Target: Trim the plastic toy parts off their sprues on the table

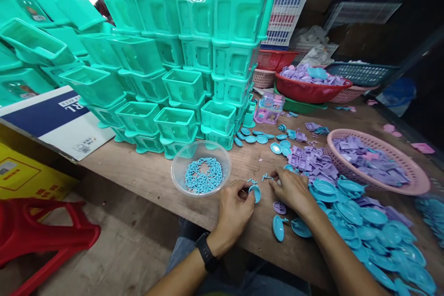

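Wooden worktable (145, 173), stacked teal bins (194, 69), cluttered storeroom

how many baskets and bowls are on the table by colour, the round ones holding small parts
Pink basket of purple parts: 1
Red basket of purple parts: 1
Clear bowl of small blue bits: 1
Total: 3

We see stacked teal plastic tubs (194, 55) filling the back of the wooden table (145, 175). At the right sits a pink woven plastic basket (412, 180) of purple pieces, and behind it a red plastic basket (308, 92) holds more. A red plastic stool (45, 236) stands on the floor at left, near a yellow cardboard box (27, 175).
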Demonstrator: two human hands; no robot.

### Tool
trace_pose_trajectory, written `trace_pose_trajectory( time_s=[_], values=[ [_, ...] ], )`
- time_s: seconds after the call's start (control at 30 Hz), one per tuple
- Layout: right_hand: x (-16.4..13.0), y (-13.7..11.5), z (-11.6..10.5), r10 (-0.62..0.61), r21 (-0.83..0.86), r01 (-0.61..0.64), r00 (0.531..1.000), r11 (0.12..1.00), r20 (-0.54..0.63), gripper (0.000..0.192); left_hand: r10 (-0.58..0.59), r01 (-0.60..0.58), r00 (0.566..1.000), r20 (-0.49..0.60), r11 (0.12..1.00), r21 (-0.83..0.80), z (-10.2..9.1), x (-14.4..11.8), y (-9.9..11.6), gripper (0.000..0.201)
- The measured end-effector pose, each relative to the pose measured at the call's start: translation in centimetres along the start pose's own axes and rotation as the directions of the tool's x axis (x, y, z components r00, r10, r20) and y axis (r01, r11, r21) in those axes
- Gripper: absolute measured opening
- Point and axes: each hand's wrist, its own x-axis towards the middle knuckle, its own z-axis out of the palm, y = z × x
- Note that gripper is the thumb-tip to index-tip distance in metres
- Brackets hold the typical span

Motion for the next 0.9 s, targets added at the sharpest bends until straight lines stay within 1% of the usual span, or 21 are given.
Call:
trace_pose_trajectory(
  time_s=[0.1,0.27,0.43,0.5,0.57,0.6,0.67,0.73,0.8,0.9],
  values=[
    [0.4,0.1,-0.1,0.01,0.025,-0.01,1.0,1.0,-0.012,0.013,-0.006,0.006,1.0,-0.004,1.0,-0.008,0.1,0.1,-0.2,0.015],
    [0.9,0.1,-0.3,0.028,0.013,-0.028,0.999,1.0,0.019,0.013,0.016,-0.016,1.0,-0.002,1.0,-0.009,0.1,0.1,-0.1,0.013],
    [1.2,0.0,-0.8,-0.018,0.033,0.017,1.0,0.999,0.025,0.013,0.009,-0.009,1.0,0.0,1.0,-0.015,0.1,0.1,0.0,0.011],
    [1.0,0.2,-0.9,-0.049,0.066,0.048,0.999,0.997,0.01,0.015,-0.001,0.001,1.0,0.0,1.0,-0.015,0.1,0.2,0.1,0.012],
    [0.4,0.5,-1.0,-0.081,0.159,0.088,0.996,0.983,-0.049,0.022,-0.013,0.013,1.0,0.001,1.0,-0.018,0.1,0.2,0.0,0.011],
    [-0.1,0.7,-1.1,-0.097,0.229,0.119,0.99,0.966,-0.102,0.024,-0.018,0.018,1.0,0.002,1.0,-0.023,0.1,0.3,0.0,0.011],
    [-1.3,0.7,-1.3,-0.106,0.38,0.187,0.968,0.906,-0.226,0.021,-0.021,0.021,1.0,0.007,0.999,-0.037,0.2,0.4,-0.1,0.011],
    [-2.8,0.2,-1.4,-0.081,0.482,0.241,0.941,0.842,-0.329,0.021,-0.026,0.026,1.0,0.008,0.998,-0.054,0.3,0.4,-0.2,0.011],
    [-4.2,-0.7,-1.4,-0.051,0.53,0.273,0.917,0.803,-0.395,0.025,-0.025,0.025,1.0,0.001,0.997,-0.072,0.5,0.5,-0.2,0.012],
    [-5.5,-2.1,-1.0,-0.032,0.508,0.293,0.887,0.81,-0.461,0.028,0.003,-0.005,1.0,-0.022,0.997,-0.083,0.7,0.4,-0.1,0.014]
  ],
)
